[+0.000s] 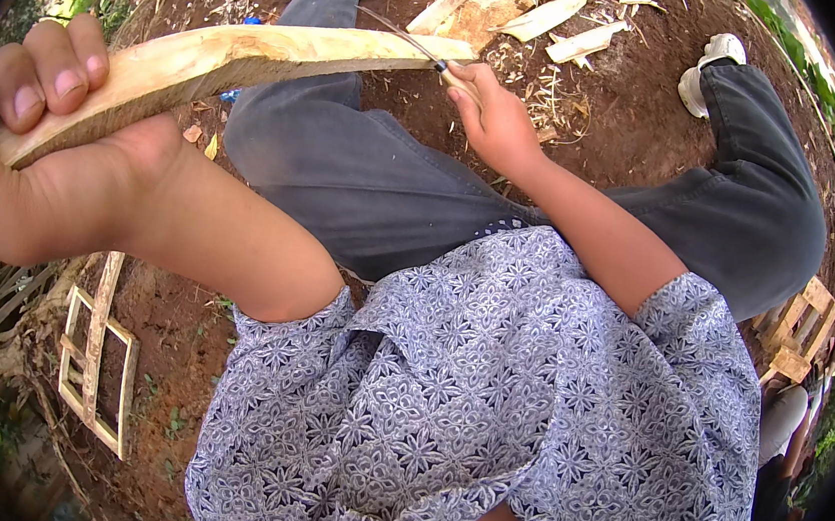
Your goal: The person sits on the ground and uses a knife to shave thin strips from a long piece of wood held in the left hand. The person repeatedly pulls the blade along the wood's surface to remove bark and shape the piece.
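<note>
the left grip (70, 162) is clamped around one end of a long curved piece of pale wood (247, 51), whose long axis runs rightward from it, passing over the left trouser leg (346, 163); resting or not, i cannot tell. the right grip (501, 128), clamped on a knife (441, 63), is nearer the other end, where its blade crosses the wood aslant.

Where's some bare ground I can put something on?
Mostly bare dirt lies between the split wood pieces and the right shoe. Another patch, with small weeds, separates the left wooden frame and shirt. Beyond the right hand, wood crowds things.
</note>
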Demonstrator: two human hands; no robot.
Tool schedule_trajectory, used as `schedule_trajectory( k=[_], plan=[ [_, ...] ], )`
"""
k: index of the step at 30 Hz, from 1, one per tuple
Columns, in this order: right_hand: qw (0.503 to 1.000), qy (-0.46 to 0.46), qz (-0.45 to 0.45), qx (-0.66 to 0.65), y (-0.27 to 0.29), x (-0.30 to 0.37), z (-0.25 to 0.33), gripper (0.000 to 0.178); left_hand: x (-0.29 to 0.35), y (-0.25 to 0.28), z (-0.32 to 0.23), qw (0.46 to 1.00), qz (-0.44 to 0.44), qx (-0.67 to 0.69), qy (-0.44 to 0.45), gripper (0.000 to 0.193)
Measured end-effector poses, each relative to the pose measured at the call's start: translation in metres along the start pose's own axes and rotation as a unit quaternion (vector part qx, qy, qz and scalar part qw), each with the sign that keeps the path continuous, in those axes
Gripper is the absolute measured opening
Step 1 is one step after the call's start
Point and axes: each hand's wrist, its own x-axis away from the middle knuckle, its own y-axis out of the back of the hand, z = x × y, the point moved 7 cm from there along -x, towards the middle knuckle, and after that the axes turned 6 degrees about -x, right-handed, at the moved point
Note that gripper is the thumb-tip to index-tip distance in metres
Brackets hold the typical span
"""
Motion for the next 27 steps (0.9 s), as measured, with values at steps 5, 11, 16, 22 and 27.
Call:
schedule_trajectory(
  k=[5, 11, 16, 22, 27],
  plan=[
    [0.998, -0.037, -0.009, 0.050, 0.001, -0.016, -0.054, 0.029, 0.003, 0.002, -0.003, 1.000, -0.008, 0.005, -0.004, 0.020],
    [0.985, -0.156, 0.051, 0.051, 0.000, -0.011, -0.063, 0.027, -0.006, 0.024, -0.001, 1.000, -0.003, 0.016, 0.002, 0.022],
    [0.999, -0.008, 0.028, 0.022, -0.002, 0.001, 0.015, 0.030, -0.009, 0.031, 0.005, 0.999, 0.034, 0.026, 0.005, 0.024],
    [0.994, -0.085, -0.021, 0.062, 0.007, -0.016, -0.103, 0.033, -0.016, 0.029, 0.006, 1.000, -0.018, 0.007, -0.003, 0.023],
    [0.998, 0.056, 0.012, -0.029, -0.008, 0.006, -0.001, 0.032, -0.036, 0.041, 0.025, 1.000, 0.001, 0.017, 0.016, 0.022]
  ],
)
